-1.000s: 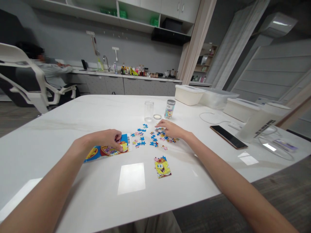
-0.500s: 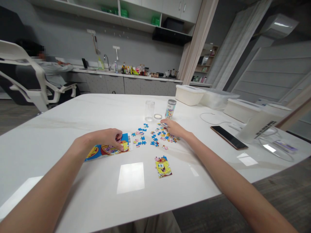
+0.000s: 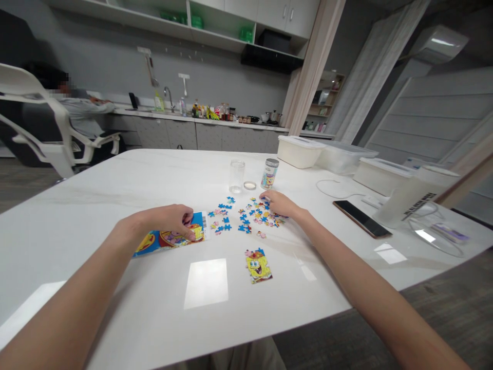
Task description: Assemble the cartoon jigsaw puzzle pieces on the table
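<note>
On the left, my left hand [image 3: 174, 221] grips a colourful picture sheet [image 3: 169, 238] lying on the white table. My right hand [image 3: 280, 203] is over the far right side of a loose heap of puzzle pieces [image 3: 254, 213], fingers bent together; what they pinch, if anything, is too small to make out. A smaller group of pieces [image 3: 222, 207] lies between the heap and the sheet. Nearer to me sits a joined block of puzzle [image 3: 259, 265] with a yellow cartoon face. One pink piece [image 3: 261, 235] lies between block and heap.
Behind the pieces stand a clear jar [image 3: 236, 177], a metal ring lid [image 3: 250, 185] and a printed can [image 3: 269, 173]. At right are a phone [image 3: 362, 219], a white cup [image 3: 414, 198], cables and lidded boxes [image 3: 300, 151]. A person sits at far left.
My right hand has moved slightly right and toward me over the heap, uncovering some pieces at its far edge. My left hand has stayed on the sheet.
</note>
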Tool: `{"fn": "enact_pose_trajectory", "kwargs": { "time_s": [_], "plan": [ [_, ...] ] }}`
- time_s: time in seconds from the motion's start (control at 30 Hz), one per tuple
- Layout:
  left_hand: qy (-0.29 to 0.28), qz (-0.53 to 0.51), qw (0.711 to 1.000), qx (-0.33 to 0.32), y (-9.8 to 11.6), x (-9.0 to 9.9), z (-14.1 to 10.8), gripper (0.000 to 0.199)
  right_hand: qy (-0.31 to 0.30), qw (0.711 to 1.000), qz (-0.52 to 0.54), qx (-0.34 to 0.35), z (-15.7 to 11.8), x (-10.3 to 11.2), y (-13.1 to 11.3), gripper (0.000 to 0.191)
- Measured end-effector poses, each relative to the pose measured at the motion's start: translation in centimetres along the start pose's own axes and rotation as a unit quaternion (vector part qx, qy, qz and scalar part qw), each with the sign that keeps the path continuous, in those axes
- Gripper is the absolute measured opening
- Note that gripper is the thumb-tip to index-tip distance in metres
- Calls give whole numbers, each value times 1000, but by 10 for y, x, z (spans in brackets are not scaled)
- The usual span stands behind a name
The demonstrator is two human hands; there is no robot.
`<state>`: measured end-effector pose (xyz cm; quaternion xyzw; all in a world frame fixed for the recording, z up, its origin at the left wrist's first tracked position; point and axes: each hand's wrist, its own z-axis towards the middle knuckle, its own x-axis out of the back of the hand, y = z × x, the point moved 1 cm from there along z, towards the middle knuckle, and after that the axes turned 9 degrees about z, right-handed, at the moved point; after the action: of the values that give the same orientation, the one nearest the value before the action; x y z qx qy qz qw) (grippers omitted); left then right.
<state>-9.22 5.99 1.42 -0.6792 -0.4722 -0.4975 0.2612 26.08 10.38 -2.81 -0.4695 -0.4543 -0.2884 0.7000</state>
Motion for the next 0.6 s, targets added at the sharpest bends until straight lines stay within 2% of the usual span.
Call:
{"fn": "enact_pose_trajectory", "kwargs": {
  "time_s": [0.17,0.33,0.5,0.6],
  "plan": [
    [-6,-9,1000,7,0,-1,0,45,13,1000,-2,-5,-3,16,-9,52],
    [-7,-15,1000,6,-5,-3,2,47,-9,999,-23,-37,-6,29,-3,39],
    [2,-16,1000,7,-2,-2,1,49,-36,997,46,44,-5,32,2,48],
    [3,-17,1000,9,-1,-2,1,49,-61,994,62,63,-5,30,3,51]
  ]
}}
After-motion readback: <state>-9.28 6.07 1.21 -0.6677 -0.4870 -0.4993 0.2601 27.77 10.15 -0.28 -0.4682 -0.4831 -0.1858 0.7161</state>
